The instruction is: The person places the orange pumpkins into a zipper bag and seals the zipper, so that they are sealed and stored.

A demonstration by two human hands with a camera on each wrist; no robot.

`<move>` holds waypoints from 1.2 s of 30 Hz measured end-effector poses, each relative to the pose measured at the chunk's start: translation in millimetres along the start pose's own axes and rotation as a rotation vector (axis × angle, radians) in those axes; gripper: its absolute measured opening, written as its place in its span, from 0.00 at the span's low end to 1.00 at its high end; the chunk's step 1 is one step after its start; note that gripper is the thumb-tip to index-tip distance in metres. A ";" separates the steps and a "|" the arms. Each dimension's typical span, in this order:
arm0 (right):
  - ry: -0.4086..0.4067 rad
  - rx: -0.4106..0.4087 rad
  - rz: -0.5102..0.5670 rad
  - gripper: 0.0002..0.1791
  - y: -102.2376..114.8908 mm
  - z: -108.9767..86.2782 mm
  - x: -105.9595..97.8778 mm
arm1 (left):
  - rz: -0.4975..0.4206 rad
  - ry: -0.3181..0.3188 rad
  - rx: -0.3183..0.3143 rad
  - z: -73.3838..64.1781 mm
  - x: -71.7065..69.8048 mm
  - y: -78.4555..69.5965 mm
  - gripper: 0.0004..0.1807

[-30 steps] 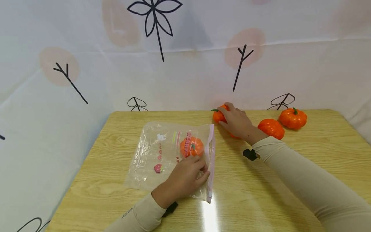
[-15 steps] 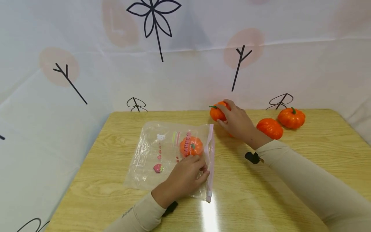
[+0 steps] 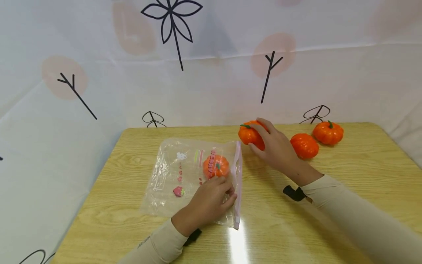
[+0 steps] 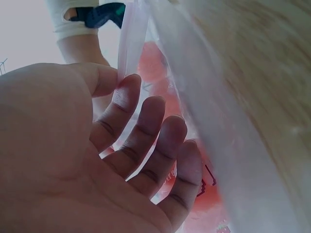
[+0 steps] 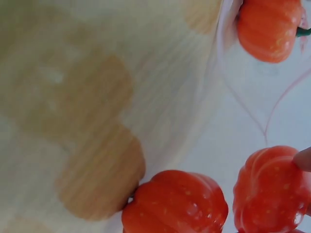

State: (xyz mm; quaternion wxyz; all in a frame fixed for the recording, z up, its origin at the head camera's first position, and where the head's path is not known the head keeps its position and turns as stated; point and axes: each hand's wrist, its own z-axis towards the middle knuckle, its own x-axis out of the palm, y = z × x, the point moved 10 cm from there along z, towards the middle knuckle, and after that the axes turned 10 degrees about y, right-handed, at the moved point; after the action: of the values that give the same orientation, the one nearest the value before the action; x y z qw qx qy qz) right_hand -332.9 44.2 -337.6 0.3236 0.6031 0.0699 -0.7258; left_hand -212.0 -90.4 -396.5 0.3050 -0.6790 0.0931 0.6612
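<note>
In the head view a clear zip bag [image 3: 166, 200] with a pink closure strip and printed strawberries lies flat on the table. One orange toy pumpkin [image 3: 215, 163] shows through its film, near the closure. My left hand [image 3: 209, 201] is at that side; in the left wrist view its thumb and index finger [image 4: 127, 92] pinch the bag's edge while the other fingers lie against the film. Beyond the bag's far right corner my right hand [image 3: 275, 148] holds another toy pumpkin [image 3: 248, 135] with a green stem. The right wrist view catches a fingertip [image 5: 303, 159] on a pumpkin [image 5: 267, 191].
Two more toy pumpkins, a nearer one [image 3: 304, 146] and a farther one [image 3: 328, 133], stand close together at the back right of the wooden table [image 3: 108, 198]. A white patterned cloth [image 3: 211, 88] hangs behind the table's far edge.
My right hand has drawn back a little towards me with the pumpkin, exposing more of it. My left hand and the bag stay in place; the head view has shifted slightly.
</note>
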 end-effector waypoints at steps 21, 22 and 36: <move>-0.111 -0.028 0.113 0.31 17.0 -54.7 -2.7 | 0.009 -0.002 0.005 -0.5 0.8 -0.1 0.07; -0.103 -0.024 0.130 0.31 17.0 -56.0 -1.9 | 0.011 -0.002 0.004 -0.4 0.7 -0.3 0.07; 0.082 0.006 0.228 0.29 10.3 -59.8 17.7 | 0.003 -0.051 0.003 -1.8 -5.4 -1.7 0.09</move>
State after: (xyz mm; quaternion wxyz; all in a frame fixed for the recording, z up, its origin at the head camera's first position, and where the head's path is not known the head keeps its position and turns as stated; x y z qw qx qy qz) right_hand -278.6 58.8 -366.6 0.3991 0.6372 0.0118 -0.6592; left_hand -210.2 -91.5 -391.0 0.3071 -0.6615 0.0874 0.6786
